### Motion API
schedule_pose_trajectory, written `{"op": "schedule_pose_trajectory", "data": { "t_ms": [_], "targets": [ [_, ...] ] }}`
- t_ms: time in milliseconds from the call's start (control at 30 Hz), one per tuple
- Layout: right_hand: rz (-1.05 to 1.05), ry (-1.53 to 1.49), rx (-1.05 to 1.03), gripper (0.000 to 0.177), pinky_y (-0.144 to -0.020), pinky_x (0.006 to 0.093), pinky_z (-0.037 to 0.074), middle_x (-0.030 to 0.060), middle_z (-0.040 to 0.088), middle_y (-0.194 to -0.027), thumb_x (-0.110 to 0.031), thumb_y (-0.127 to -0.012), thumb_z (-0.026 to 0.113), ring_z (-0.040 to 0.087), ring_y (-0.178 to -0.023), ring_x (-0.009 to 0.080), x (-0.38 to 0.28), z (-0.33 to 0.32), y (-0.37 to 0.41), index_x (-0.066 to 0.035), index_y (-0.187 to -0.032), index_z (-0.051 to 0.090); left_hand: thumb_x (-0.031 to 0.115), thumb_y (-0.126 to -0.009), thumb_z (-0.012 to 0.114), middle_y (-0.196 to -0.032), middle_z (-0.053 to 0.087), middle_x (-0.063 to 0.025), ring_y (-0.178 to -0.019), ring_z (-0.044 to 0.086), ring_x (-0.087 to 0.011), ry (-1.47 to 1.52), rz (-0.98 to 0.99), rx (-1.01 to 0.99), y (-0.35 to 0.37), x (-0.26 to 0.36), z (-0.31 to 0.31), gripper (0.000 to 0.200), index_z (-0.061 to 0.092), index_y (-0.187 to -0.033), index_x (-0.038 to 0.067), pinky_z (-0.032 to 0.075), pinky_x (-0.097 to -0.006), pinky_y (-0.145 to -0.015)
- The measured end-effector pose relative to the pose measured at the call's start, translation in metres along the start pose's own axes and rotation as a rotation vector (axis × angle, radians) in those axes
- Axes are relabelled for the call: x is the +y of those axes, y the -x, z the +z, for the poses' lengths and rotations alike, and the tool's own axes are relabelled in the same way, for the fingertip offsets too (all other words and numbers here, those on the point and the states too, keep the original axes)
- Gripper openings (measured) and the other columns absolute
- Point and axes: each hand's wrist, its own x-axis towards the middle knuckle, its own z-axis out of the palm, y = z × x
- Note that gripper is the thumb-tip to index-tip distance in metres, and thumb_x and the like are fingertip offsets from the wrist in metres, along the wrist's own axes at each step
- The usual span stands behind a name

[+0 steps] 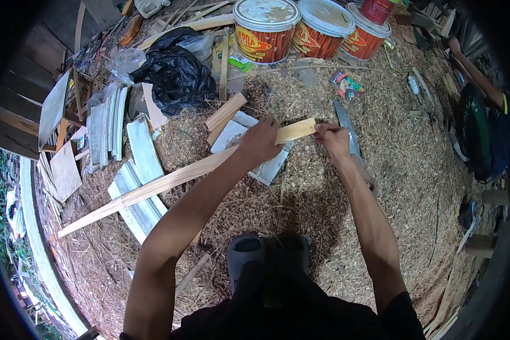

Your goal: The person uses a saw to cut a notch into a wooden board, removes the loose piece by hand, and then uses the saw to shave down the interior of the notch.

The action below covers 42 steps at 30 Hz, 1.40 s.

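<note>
A long, pale wooden strip (175, 180) runs slantwise from the lower left up to the middle. My left hand (260, 141) is wrapped over it near its upper end, above a white block (266, 170) on the ground. At the strip's tip, the fingers of my right hand (331, 139) are pinched together on the end. A machete (342, 116) lies on the wood shavings beside my right hand, partly hidden under the forearm. Two short wood pieces (225, 116) rest against the white block.
Three lidded paint buckets (266, 34) stand at the back, near a black plastic bag (173, 73). Pale grooved boards (136, 187) lie on the left. Wood shavings (413, 226) cover the ground. Another person's arm (476, 71) shows at far right.
</note>
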Motion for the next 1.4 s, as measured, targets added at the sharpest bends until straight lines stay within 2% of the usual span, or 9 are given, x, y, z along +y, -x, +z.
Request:
{"op": "schedule_pose_trajectory", "data": {
  "t_ms": [33,100,367,467,667,733,867,1033,1400],
  "targets": [
    [0.001,0.0,0.0,0.017,-0.057,0.0274,0.051,0.0104,0.066,-0.078,-0.008,-0.081,0.069,0.061,-0.062,0.0148,-0.001,0.0,0.001,0.008,-0.085,0.066,0.02,-0.073,0.072,-0.11,0.052,-0.0191,-0.106,0.052,-0.0342,-0.001,0.012,0.0,0.0,0.0,0.0,0.045,0.056,-0.108,-0.002,0.047,-0.0404,-0.09],
    [0.038,0.063,-0.031,0.022,-0.064,0.0295,0.056,0.0133,0.066,-0.084,-0.01,-0.081,0.069,0.065,-0.075,0.0191,-0.005,-0.003,0.001,0.009,-0.09,0.064,0.019,-0.073,0.072,-0.11,0.052,-0.0193,-0.106,0.052,-0.0343,0.008,0.018,-0.007,0.0,0.0,0.0,0.045,0.056,-0.108,-0.003,0.047,-0.0405,-0.09],
    [0.005,0.147,-0.023,0.022,-0.057,0.0276,0.053,0.0108,0.066,-0.083,-0.012,-0.081,0.071,0.064,-0.069,0.0165,0.003,-0.003,-0.006,0.006,-0.092,0.065,0.017,-0.071,0.072,-0.11,0.051,-0.019,-0.107,0.051,-0.0344,-0.002,0.084,0.037,0.0,-0.004,0.002,0.042,0.055,-0.105,-0.003,0.047,-0.0405,-0.09],
    [0.052,0.105,-0.014,0.023,-0.056,0.0276,0.053,0.0105,0.066,-0.082,-0.013,-0.08,0.073,0.063,-0.068,0.0161,-0.006,0.002,0.001,0.006,-0.092,0.065,0.017,-0.071,0.072,-0.111,0.051,-0.019,-0.108,0.05,-0.0346,-0.012,0.077,-0.02,-0.001,-0.007,0.004,0.042,0.055,-0.104,-0.003,0.046,-0.0403,-0.09],
    [0.049,0.013,-0.043,0.024,-0.056,0.0267,0.053,0.0115,0.065,-0.078,-0.011,-0.079,0.073,0.062,-0.064,0.0156,-0.003,-0.001,-0.008,0.008,-0.09,0.064,0.02,-0.072,0.073,-0.109,0.052,-0.018,-0.103,0.052,-0.0347,0.067,0.108,0.093,0.012,-0.011,0.002,0.045,0.055,-0.107,-0.002,0.046,-0.0415,-0.09],
    [0.038,-0.018,-0.039,0.024,-0.054,0.0252,0.052,0.0121,0.064,-0.075,-0.01,-0.078,0.074,0.062,-0.062,0.015,-0.002,0.0,-0.007,0.01,-0.088,0.063,0.021,-0.071,0.074,-0.107,0.053,-0.0169,-0.1,0.054,-0.0339,0.035,0.162,0.206,0.023,-0.016,-0.001,0.048,0.056,-0.11,0.0,0.046,-0.0415,-0.088],
    [0.058,-0.018,-0.028,0.021,-0.055,0.025,0.052,0.0117,0.065,-0.078,-0.008,-0.078,0.073,0.061,-0.061,0.0156,-0.001,0.0,-0.008,0.009,-0.086,0.063,0.024,-0.071,0.074,-0.106,0.054,-0.0153,-0.098,0.055,-0.0319,-0.053,0.111,0.149,0.037,-0.027,-0.008,0.05,0.056,-0.112,0.002,0.045,-0.0415,-0.085],
    [0.056,-0.027,-0.01,0.021,-0.055,0.0249,0.052,0.0104,0.065,-0.078,-0.007,-0.077,0.074,0.061,-0.062,0.0154,-0.005,0.002,-0.007,0.008,-0.087,0.064,0.032,-0.073,0.071,-0.102,0.056,-0.0135,-0.099,0.055,-0.0291,-0.071,0.061,0.233,0.035,-0.017,-0.008,0.05,0.057,-0.11,0.003,0.044,-0.0412,-0.082],
    [0.073,-0.038,-0.041,0.021,-0.054,0.0249,0.051,0.0106,0.066,-0.08,-0.007,-0.077,0.074,0.062,-0.063,0.0153,-0.003,-0.001,-0.01,0.007,-0.087,0.064,0.031,-0.072,0.071,-0.1,0.057,-0.0138,-0.097,0.055,-0.0289,-0.191,0.145,0.196,0.027,-0.015,-0.003,0.045,0.06,-0.107,0.003,0.046,-0.0402,-0.081]
  ]
}}
